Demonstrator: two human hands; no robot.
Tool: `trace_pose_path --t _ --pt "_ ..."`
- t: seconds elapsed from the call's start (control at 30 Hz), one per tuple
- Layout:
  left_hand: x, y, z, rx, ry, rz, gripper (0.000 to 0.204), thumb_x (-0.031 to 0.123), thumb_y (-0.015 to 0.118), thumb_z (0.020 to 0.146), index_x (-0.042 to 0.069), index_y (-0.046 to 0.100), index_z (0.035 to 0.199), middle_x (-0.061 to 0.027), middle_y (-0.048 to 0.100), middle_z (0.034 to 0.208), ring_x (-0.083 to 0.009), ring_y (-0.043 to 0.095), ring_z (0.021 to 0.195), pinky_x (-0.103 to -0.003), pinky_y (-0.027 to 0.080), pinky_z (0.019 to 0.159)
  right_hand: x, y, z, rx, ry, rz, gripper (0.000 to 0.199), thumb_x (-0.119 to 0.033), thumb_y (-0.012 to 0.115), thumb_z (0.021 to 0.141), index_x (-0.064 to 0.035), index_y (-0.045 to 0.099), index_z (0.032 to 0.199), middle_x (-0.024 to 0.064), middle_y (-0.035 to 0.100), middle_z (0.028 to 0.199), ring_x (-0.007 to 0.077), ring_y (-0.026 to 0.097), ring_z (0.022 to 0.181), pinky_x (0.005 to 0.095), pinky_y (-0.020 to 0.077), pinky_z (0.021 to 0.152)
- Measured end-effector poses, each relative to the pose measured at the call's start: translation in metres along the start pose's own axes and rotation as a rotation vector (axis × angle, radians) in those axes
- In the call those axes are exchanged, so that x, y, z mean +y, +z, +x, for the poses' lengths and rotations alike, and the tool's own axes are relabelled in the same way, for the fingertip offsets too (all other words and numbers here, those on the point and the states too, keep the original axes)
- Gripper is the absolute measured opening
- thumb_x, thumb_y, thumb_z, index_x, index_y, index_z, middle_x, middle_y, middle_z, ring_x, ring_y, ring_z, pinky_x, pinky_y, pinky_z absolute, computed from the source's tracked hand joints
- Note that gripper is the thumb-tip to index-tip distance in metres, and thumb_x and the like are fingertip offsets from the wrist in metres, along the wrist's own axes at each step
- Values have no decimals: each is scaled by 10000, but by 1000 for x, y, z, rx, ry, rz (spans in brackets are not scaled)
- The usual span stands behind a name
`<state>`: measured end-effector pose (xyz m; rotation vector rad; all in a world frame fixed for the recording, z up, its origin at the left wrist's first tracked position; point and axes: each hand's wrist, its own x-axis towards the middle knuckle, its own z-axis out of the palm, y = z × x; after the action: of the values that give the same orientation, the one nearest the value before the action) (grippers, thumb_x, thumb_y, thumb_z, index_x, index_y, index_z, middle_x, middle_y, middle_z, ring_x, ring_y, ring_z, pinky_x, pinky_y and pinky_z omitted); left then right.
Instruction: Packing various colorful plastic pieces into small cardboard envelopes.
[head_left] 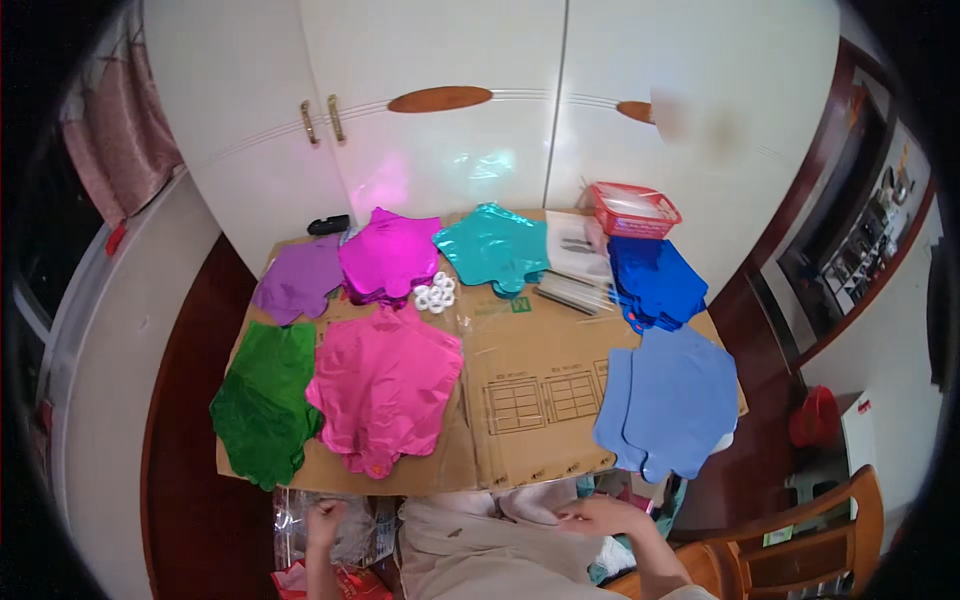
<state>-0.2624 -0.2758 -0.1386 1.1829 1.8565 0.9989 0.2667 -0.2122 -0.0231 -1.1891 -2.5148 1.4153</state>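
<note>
My left hand (pixel 325 518) is closed in a fist in front of the cardboard's near edge, close to a clear plastic bag (pixel 355 530). Whatever it may hold is hidden. My right hand (pixel 603 517) lies over my lap with fingers stretched out to the left, and nothing shows in it. Flat, star-like foil balloons lie in stacks on the cardboard (pixel 530 350): pink (pixel 385 390), green (pixel 268 400), purple (pixel 300 280), magenta (pixel 390 252), teal (pixel 495 247), dark blue (pixel 658 280) and pale blue (pixel 682 400).
White rolls of ribbon or tape (pixel 435 293) sit mid-table beside the magenta stack. Clear-wrapped strips (pixel 570 292) lie near a red plastic basket (pixel 635 210). A black tool-like object (pixel 328 225) rests at the back left. White cabinets (pixel 430 160) stand behind; a wooden chair (pixel 800 545) stands at right.
</note>
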Motion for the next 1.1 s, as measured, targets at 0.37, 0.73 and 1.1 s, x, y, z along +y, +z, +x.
trace_pose_path --t 0.37,0.73,1.1 --pt "-237 -88 -12 36 -477 587 294 214 694 698 56 664 944 -122 684 904 -285 658 789 -411 513 667 -187 2 234 541 -625 -457 309 -250 619 791 -38 587 1014 111 600 940 275 584 876 366 490 724" --pt "-40 -125 16 1165 165 158 286 75 577 849 -28 541 1113 -167 548 1115 -278 536 1031 -363 418 921 -183 24 289 685 -511 -581 142 -203 610 719 -63 608 744 68 583 746 231 581 763 349 485 638" --pt "210 -33 18 407 804 434 186 36 603 773 43 601 959 -123 606 1017 -314 565 1000 -409 412 898 -181 25 282 697 -407 -73 147 -196 620 784 -52 615 751 108 588 690 238 613 720 352 482 615"
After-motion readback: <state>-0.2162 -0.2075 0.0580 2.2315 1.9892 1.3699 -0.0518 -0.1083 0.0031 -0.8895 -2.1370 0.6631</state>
